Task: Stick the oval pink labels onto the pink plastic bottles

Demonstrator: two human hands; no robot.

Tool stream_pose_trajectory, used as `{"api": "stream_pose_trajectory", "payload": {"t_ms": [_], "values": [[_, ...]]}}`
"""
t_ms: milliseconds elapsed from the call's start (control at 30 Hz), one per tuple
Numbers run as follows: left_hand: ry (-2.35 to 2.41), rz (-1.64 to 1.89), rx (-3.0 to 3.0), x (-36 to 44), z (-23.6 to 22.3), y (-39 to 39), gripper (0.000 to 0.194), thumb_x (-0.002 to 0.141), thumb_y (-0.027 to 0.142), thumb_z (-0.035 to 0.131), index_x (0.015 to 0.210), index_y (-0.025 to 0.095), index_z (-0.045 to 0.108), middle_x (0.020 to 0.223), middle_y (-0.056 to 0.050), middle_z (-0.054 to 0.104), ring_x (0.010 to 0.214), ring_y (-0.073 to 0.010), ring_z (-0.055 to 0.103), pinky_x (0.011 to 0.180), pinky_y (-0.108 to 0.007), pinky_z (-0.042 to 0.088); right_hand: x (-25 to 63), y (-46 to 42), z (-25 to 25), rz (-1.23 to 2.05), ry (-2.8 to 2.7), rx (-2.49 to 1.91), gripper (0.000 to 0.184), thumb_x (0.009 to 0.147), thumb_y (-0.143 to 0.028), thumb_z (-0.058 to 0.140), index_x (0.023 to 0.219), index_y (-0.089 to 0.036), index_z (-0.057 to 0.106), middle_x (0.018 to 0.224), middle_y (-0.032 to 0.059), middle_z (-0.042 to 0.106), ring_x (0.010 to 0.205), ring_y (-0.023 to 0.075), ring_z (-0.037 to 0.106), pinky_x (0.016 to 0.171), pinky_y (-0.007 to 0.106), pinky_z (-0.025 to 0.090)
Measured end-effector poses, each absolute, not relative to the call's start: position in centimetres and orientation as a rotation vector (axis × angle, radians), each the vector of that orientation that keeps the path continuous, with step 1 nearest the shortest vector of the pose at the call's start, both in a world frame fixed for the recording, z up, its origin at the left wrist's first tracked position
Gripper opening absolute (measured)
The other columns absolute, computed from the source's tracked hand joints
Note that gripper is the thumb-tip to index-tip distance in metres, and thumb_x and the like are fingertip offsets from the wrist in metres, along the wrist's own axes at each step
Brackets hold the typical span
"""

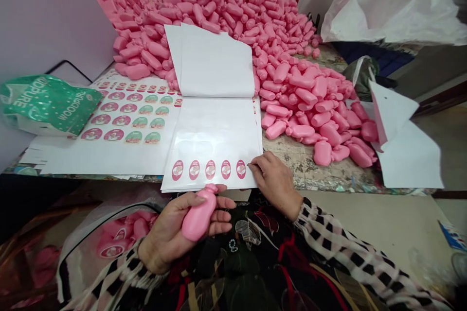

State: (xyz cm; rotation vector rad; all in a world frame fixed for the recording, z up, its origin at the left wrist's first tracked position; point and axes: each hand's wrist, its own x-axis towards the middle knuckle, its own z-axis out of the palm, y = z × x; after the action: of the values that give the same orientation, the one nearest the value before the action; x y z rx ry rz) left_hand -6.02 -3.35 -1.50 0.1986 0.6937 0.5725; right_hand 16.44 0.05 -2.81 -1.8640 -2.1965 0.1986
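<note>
Pink bottle lay tilted in the person's left hand near the table's front edge, thumb over it, fingers loosely spread behind. Right hand: thumb and forefinger close together beside the rightmost oval sticker on a white sheet; could not tell whether pinching. Beyond rose a bottle heap.

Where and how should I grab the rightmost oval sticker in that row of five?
Pinch the oval sticker by its right edge, coming from the right: it looks flat, so its rim likely lifts best, and the right hand is beside it.
</note>
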Motion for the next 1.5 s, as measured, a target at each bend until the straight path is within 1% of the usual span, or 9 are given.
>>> {"api": "stream_pose_trajectory", "payload": {"t_ms": [100,200,333,433,567,767,1000,1167,1500], "values": [[0.884,0.626,0.43,-5.8,-0.8,-3.2,0.026,0.081,0.033,0.056,0.102,0.02,0.048,0.085,-0.005,0.064,0.059,-0.0119,0.055,0.053,-0.026,0.044,16.5,0.1,-2.9,0.175,-2.23,-1.85,0.022,0.093,-0.03,0.042,0.089,-0.02,0.061,0.09,0.0051,0.058,0.086,0.0181,0.054,0.07,0.028,0.036],[1.152,0.654,1.059,-4.9,-0.5,-2.6,0.026,0.077,0.031,0.063,0.099,0.023,0.052,0.079,0.0,0.062,0.061,-0.0122,0.054,0.058,-0.027,0.044,16.4,0.1,-2.8,0.151,-2.254,-1.846,0.022,0.093,-0.029,0.042,0.089,-0.02,0.061,0.089,0.0058,0.058,0.087,0.0188,0.053,0.072,0.029,0.036],[1.334,0.482,2.014,-3.3,-1.2,-1.5,0.03,0.088,0.029,0.046,0.114,0.021,0.056,0.122,-0.01,0.059,0.106,-0.0256,0.055,0.092,-0.044,0.042,16.4,0.2,-2.6,0.143,-2.263,-1.854,0.022,0.094,-0.028,0.041,0.089,-0.02,0.061,0.088,0.0055,0.058,0.087,0.0185,0.053,0.073,0.029,0.037],[1.409,0.251,2.287,-2.4,-1.8,-0.9,0.04,0.088,0.025,0.043,0.126,0.017,0.049,0.141,-0.013,0.044,0.111,-0.0295,0.055,0.09,-0.046,0.044,16.4,0.4,-2.6,0.131,-2.28,-1.854,0.021,0.093,-0.028,0.043,0.089,-0.021,0.062,0.088,0.005,0.058,0.086,0.0181,0.053,0.071,0.029,0.036],[1.455,0.076,2.41,-1.9,-2.1,-0.7,0.044,0.087,0.026,0.044,0.131,0.018,0.046,0.143,-0.011,0.042,0.101,-0.0289,0.06,0.082,-0.044,0.048,16.6,0.8,-2.6,0.138,-2.332,-1.837,0.022,0.093,-0.03,0.043,0.088,-0.021,0.063,0.088,0.0044,0.058,0.085,0.0177,0.053,0.069,0.028,0.036],[1.403,0.161,2.424,-2.3,-3.0,-1.0,0.045,0.091,0.028,0.038,0.135,0.018,0.043,0.144,-0.013,0.039,0.107,-0.0288,0.056,0.09,-0.046,0.044,17.1,1.0,-2.5,0.222,-2.349,-1.776,0.022,0.093,-0.031,0.044,0.087,-0.022,0.064,0.089,0.004,0.059,0.086,0.0168,0.053,0.069,0.027,0.036],[1.262,0.057,2.526,-2.7,-3.3,-1.0,0.05,0.089,0.027,0.042,0.138,0.034,0.036,0.151,-0.015,0.022,0.096,-0.0274,0.059,0.079,-0.045,0.047,16.4,0.1,-3.2,0.406,-2.09,-1.812,0.02,0.092,-0.029,0.045,0.085,-0.021,0.061,0.086,0.0024,0.059,0.081,0.0153,0.055,0.068,0.026,0.037],[1.216,0.017,2.572,-2.6,-3.2,-1.0,0.058,0.086,0.024,0.046,0.139,0.04,0.032,0.154,-0.015,0.012,0.095,-0.0309,0.059,0.075,-0.047,0.047,15.7,0.1,-3.4,0.427,-1.97,-1.902,0.022,0.089,-0.039,0.05,0.08,-0.022,0.061,0.083,0.0007,0.061,0.074,0.0145,0.056,0.063,0.026,0.035],[1.236,-0.009,2.6,-2.3,-2.9,-1.1,0.061,0.087,0.023,0.043,0.143,0.04,0.022,0.151,-0.02,0.017,0.099,-0.0339,0.058,0.074,-0.047,0.047,14.7,-0.2,-1.3,0.115,-2.166,-1.852,0.025,0.091,-0.033,0.045,0.076,-0.02,0.06,0.08,0.0037,0.059,0.077,0.0157,0.053,0.066,0.027,0.034]]}}
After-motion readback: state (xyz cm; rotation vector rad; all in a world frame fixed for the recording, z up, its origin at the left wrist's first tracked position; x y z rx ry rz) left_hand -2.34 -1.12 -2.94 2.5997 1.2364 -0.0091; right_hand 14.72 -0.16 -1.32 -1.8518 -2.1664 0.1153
